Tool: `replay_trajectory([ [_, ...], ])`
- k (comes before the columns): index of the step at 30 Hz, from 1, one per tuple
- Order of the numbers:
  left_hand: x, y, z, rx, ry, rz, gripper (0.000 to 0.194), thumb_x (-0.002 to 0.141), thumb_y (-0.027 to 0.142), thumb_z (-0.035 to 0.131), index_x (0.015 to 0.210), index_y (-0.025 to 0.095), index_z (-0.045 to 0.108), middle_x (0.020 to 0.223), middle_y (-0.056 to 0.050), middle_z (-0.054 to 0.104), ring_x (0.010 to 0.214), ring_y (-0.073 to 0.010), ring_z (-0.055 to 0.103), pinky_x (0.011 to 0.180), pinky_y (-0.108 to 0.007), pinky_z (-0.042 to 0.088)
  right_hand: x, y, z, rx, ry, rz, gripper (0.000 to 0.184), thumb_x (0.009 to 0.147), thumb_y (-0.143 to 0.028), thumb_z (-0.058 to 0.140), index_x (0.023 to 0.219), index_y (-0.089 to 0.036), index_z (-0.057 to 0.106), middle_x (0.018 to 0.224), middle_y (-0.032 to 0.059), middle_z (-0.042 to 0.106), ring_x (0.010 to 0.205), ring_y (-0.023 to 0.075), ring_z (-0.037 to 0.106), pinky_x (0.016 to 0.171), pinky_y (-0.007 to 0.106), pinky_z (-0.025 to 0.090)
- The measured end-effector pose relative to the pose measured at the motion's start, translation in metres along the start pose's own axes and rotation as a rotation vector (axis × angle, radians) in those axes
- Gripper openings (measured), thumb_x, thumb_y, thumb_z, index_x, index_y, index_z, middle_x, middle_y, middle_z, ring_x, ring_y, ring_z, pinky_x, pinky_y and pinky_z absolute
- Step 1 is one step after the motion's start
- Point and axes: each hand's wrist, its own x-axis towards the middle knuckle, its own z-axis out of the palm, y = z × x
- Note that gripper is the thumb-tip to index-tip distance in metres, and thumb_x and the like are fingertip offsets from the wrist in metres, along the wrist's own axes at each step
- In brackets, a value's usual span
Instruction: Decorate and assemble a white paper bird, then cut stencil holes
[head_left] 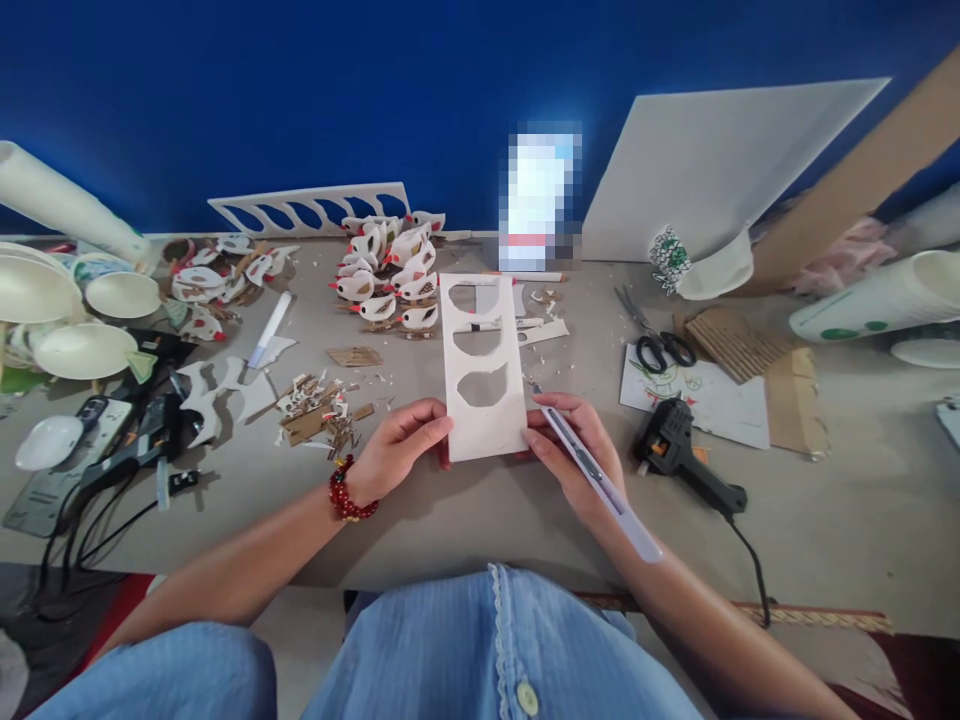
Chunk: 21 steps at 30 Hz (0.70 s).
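A white foam board strip (487,437) with three bird-shaped cutouts is held upright, tilted, in front of me. My left hand (401,445) pinches its lower left edge between thumb and fingers. At the lower right edge, my right hand (581,455) grips the board with its thumb, and a craft knife (592,470) with a pale lilac body lies across the same hand, its tip pointing away from me. Beyond the board stands a cluster of small white birds (397,265) with red beaks. A marker (480,325) shows through the middle cutout.
Cardboard scraps (322,415) lie left of the board, near a glue stick (270,328). On the right are a black glue gun (690,460) with a cord, scissors (654,335) and corrugated cardboard (739,343). A blurred lit screen (536,200) leans against the blue wall (300,90).
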Motion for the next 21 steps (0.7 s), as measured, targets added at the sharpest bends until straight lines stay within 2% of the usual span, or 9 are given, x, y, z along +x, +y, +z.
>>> replay_trajectory([
  [16, -0.0009, 0.0046, 0.0009, 0.105, -0.035, 0.014, 0.028, 0.091, 0.039, 0.051, 0.077, 0.016, 0.062, 0.067, -0.001, 0.062, 0.063, -0.0138, 0.056, 0.064, -0.026, 0.046, -0.0004, 0.0011, -0.0016, -0.054, 0.012, -0.029, 0.033, 0.085, -0.035, 0.063, 0.115, -0.028, 0.052, 0.096, 0.0037, 0.066, 0.076, 0.0201, 0.065, 0.07, 0.035, 0.057],
  [21, -0.0022, 0.0024, -0.0023, 0.146, -0.025, 0.041, 0.025, 0.086, 0.039, 0.058, 0.074, 0.016, 0.062, 0.073, -0.002, 0.063, 0.072, -0.0162, 0.057, 0.07, -0.027, 0.047, -0.0008, 0.0035, -0.0012, -0.039, 0.013, -0.024, 0.033, 0.084, -0.035, 0.065, 0.114, -0.028, 0.053, 0.093, 0.0031, 0.067, 0.074, 0.02, 0.066, 0.068, 0.034, 0.056],
])
